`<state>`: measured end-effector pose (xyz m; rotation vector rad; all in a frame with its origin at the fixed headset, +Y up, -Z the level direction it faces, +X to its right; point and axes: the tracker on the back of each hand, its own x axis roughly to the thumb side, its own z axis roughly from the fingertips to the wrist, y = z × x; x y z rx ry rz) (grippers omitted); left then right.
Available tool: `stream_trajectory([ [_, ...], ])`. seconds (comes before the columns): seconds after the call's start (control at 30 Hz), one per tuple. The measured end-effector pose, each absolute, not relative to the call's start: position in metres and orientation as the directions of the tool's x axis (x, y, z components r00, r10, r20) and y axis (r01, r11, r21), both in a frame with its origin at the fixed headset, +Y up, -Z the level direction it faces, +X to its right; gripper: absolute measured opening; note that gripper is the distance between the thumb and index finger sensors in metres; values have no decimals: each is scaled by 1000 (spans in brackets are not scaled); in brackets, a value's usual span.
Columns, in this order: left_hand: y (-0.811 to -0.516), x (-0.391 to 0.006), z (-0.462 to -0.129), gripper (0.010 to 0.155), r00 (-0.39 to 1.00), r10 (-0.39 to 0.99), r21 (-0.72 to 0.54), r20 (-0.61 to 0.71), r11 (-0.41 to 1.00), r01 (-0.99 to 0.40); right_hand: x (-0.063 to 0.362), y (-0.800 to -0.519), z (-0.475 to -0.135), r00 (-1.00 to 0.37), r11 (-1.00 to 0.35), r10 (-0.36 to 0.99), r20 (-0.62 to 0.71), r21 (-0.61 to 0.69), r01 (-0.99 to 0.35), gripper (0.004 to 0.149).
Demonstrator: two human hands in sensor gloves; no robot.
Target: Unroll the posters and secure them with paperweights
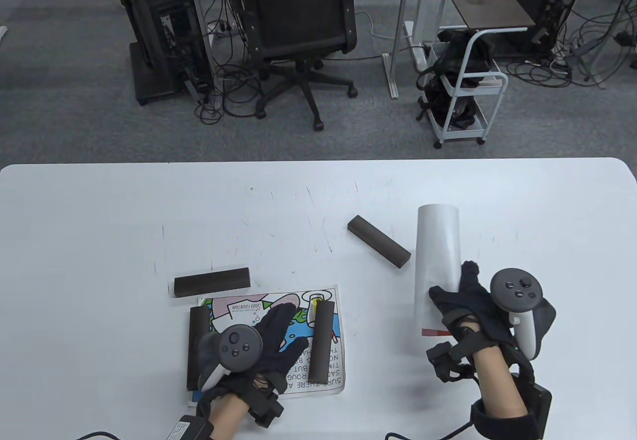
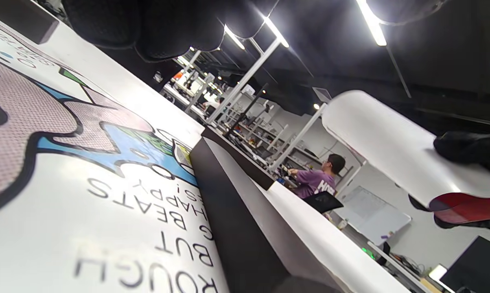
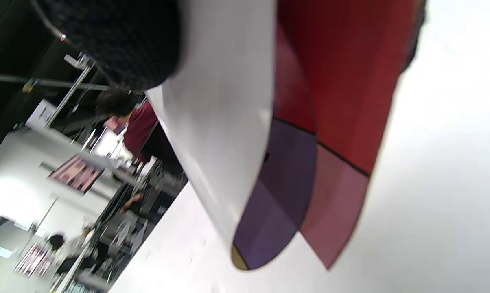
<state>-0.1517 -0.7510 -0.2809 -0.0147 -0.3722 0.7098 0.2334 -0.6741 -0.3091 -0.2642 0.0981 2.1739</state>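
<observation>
dark paperweight bars lie on the white table (image 1: 99,221): one (image 1: 211,281) just above the flat comic poster (image 1: 298,360), one (image 1: 198,348) on its left edge and one (image 1: 321,341) on its right part, with the left hand (image 1: 271,343) pressed flat and spread between them. a fourth bar (image 1: 379,247) lies apart, just left of the rolled poster (image 1: 437,261). the right hand (image 1: 465,305) grips that roll (red and purple print shows inside its near end).

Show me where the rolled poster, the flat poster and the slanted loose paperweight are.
rolled poster (image 1: 438,256), table view, middle of the white tube
flat poster (image 1: 326,378), table view, printed lower right corner
slanted paperweight (image 1: 379,248), table view, middle of its top
</observation>
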Motion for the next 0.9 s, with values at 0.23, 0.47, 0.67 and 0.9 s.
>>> stream_trajectory([
  [0.23,-725,-123,-278,76,769,457,-109,447,881,-461,197,-711,-299,-579,-551,783,-227,177,-815,87],
  [0.47,-703,-74,-288,75,835,204,-127,510,979,-161,184,-750,-303,-654,-588,705,-276,288,-756,87],
  [0.67,-719,-37,-305,69,864,109,-222,492,975,3,182,-756,-301,-778,-732,568,-270,268,-627,80],
  [0.9,-744,-23,-300,62,835,11,-226,549,964,136,179,-753,-300,-856,-831,464,-229,223,-510,62],
])
